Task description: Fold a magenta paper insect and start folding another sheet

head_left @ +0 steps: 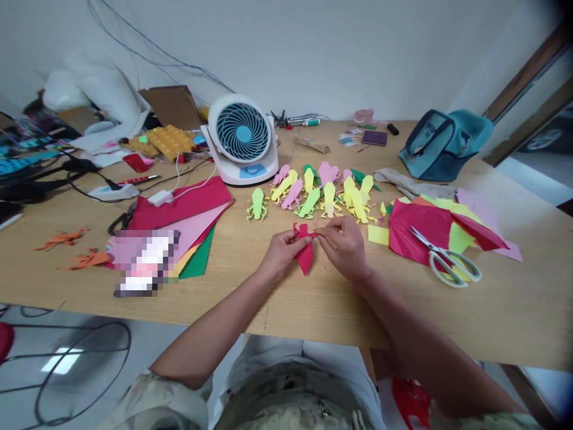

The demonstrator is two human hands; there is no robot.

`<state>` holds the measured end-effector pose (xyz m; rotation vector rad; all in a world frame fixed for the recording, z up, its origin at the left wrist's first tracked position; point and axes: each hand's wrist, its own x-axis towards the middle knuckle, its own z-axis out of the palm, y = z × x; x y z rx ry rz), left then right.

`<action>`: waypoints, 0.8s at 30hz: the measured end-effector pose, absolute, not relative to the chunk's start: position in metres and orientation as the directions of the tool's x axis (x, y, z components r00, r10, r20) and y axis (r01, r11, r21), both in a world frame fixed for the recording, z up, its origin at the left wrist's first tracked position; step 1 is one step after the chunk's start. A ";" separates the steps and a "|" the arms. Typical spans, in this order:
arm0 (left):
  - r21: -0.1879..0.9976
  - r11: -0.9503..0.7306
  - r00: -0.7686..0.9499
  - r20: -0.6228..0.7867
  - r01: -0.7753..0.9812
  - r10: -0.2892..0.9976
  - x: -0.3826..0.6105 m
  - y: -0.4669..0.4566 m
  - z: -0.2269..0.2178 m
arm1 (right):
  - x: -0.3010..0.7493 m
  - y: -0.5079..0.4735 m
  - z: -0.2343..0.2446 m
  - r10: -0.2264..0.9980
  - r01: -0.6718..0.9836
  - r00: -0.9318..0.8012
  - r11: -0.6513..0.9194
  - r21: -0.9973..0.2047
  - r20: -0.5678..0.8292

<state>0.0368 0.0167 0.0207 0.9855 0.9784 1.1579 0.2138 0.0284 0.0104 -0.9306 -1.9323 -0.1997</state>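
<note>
A red paper figure (305,261) is between the two hands, over the near half of the table (286,304); whether it touches the wood cannot be told. Its long axis runs nearly straight away from the person: the pointed end comes out below the grip, toward the person's body, and the end with small narrow limbs faces the far side. The left hand (283,248) pinches it from the left, thumb laid across the middle of the body. The right hand (342,245) has its thumb and fingertips pressed together on a thin limb at the figure's right edge.

Just beyond the grip stands a cluster of yellow, pink and green paper figures (357,203), with a light-green figure (257,204) at its left end. To the right of the grip, scissors (441,257) lie on red and yellow paper, blades directed left and away, handles toward the near right. Left of the grip are coloured sheets (188,206) and, farther out, orange figures (92,258). Beyond the cluster, to the left, sits a fan (244,134).
</note>
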 end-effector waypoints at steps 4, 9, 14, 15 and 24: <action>0.962 0.110 0.108 -0.085 -0.250 0.991 0.036 0.017 0.019 | 0.215 0.028 0.012 0.477 0.716 -0.313 0.687 -0.126 0.821; 0.958 0.099 0.118 -0.069 -0.270 0.991 0.038 0.017 0.018 | 0.215 0.024 0.016 0.444 0.748 -0.375 0.663 -0.017 0.814; 0.955 0.101 0.115 -0.071 -0.280 0.991 0.039 0.018 0.015 | 0.216 0.021 0.016 0.497 0.744 -0.411 0.667 -0.033 0.764; 0.954 0.098 0.115 -0.068 -0.282 0.991 0.039 0.018 0.014 | 0.216 0.020 0.016 0.519 0.740 -0.406 0.670 -0.062 0.752; 0.985 -0.056 0.045 0.064 -0.162 0.997 0.039 0.018 0.015 | 0.207 0.019 0.014 0.589 0.737 -0.305 0.643 -0.206 0.748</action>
